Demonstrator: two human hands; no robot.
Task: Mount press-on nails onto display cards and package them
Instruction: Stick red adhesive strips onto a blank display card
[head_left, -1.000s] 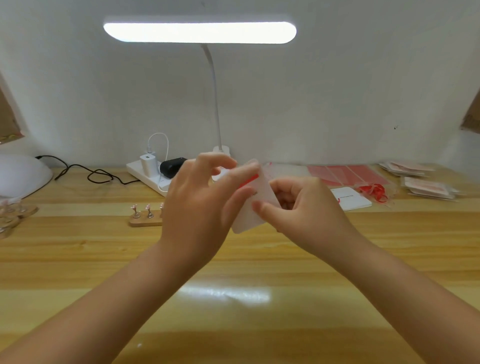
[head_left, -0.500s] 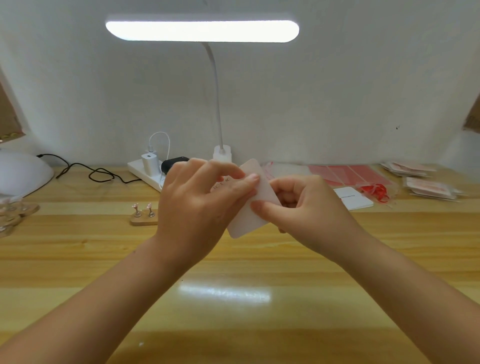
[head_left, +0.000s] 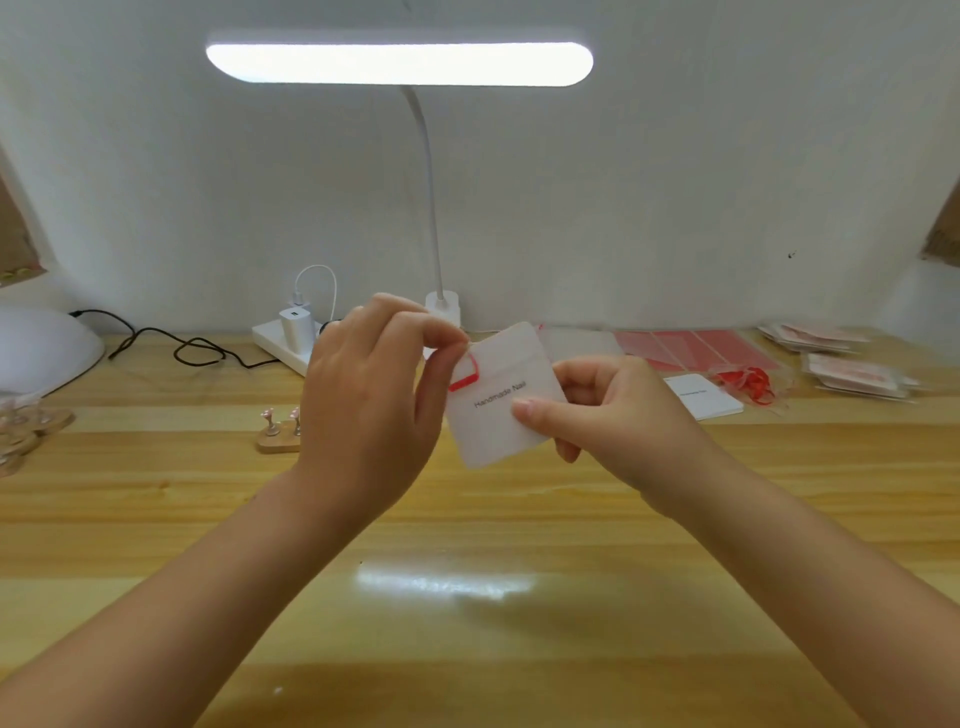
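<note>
Both hands are up over the middle of the pale striped wooden desk (head_left: 467, 519), and between them sits the small white square card printed "Handmade Nail" (head_left: 506, 415), held tilted in the air well above the wood. The right hand (head_left: 618, 415) grips the card's right side, thumb pressed on the printed face and fingers curled behind; the left hand (head_left: 374, 395) pinches the thin red ribbon loop (head_left: 465, 371) at the card's upper-left corner between thumb and forefinger. So this looks like the ribbon-tying stage, and I judge the job to be partway through: flat finished-looking packets (head_left: 857, 371) are stacked at the far right, a sheet of red adhesive strips (head_left: 691, 348) and a tangle of spare red ribbons (head_left: 748, 382) lie beside another white card (head_left: 701, 397), while pink nails on the little wooden stand (head_left: 278, 434) wait at the left (whether this card carries any nails on its hidden side, I cannot tell). Room to work is generous: the near half of the desk in front of the forearms is open wood, whereas the back edge is crowded by the white power strip with its charger (head_left: 291, 338) and the white gooseneck lamp's base (head_left: 442, 306), just behind the left hand.
</note>
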